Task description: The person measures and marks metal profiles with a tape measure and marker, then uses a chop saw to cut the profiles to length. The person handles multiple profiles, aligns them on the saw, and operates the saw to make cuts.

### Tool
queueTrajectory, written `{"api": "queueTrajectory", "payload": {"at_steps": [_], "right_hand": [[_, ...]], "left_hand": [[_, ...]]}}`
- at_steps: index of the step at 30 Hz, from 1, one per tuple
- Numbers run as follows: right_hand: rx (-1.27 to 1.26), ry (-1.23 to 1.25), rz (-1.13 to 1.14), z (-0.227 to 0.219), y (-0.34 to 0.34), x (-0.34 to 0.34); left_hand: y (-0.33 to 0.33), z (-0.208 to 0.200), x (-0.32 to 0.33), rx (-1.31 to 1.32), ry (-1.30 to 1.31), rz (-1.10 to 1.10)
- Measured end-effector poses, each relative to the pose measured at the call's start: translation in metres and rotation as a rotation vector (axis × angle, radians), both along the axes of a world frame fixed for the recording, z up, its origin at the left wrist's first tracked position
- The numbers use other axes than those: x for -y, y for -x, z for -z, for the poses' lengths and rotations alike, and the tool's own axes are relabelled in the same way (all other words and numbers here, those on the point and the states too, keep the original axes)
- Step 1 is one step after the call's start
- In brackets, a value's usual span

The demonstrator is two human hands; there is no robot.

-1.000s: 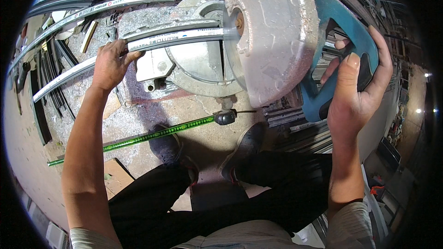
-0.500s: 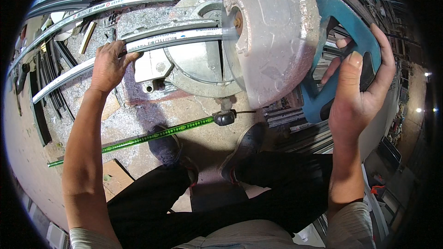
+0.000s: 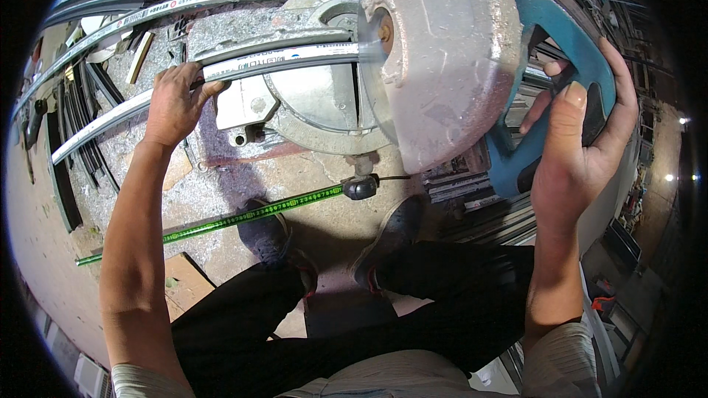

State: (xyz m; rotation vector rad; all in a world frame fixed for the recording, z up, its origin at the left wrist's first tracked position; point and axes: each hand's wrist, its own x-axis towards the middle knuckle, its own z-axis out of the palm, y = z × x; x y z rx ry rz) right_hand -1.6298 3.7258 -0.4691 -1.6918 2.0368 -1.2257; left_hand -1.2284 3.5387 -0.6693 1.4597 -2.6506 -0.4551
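Note:
My left hand [image 3: 175, 107] is closed on a long white-and-grey metal profile [image 3: 284, 59], pressing it near the saw's fence. The profile runs from the lower left across the round saw base [image 3: 313, 103] and meets the blade [image 3: 376, 107] at its right end. The blade looks smeared, as if turning. A big dusty translucent guard [image 3: 457, 66] covers much of it. My right hand [image 3: 575, 151] wraps round the blue loop handle [image 3: 564, 26] of this mitre saw, thumb on the near side and fingertips showing inside the loop.
A green tape measure strip [image 3: 251, 215] stretches left from a dark block [image 3: 360, 188] under the saw base, passing over my left shoe [image 3: 264, 232]. Another long profile [image 3: 184, 6] lies behind. Dark offcuts [image 3: 85, 129] lie at left; stacked profiles [image 3: 487, 214] sit at right. Shavings coat the work surface.
The guard and blue handle have shifted slightly to the right, and my right hand with them. My left hand and the profile stay practically in place.

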Motion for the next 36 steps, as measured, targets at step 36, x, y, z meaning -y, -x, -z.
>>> {"api": "queueTrajectory", "payload": {"at_steps": [36], "right_hand": [[0.024, 0.007, 0.022, 0.0000, -0.0038, 0.0000]], "left_hand": [[0.0032, -0.0041, 0.0004, -0.016, -0.029, -0.024]]}}
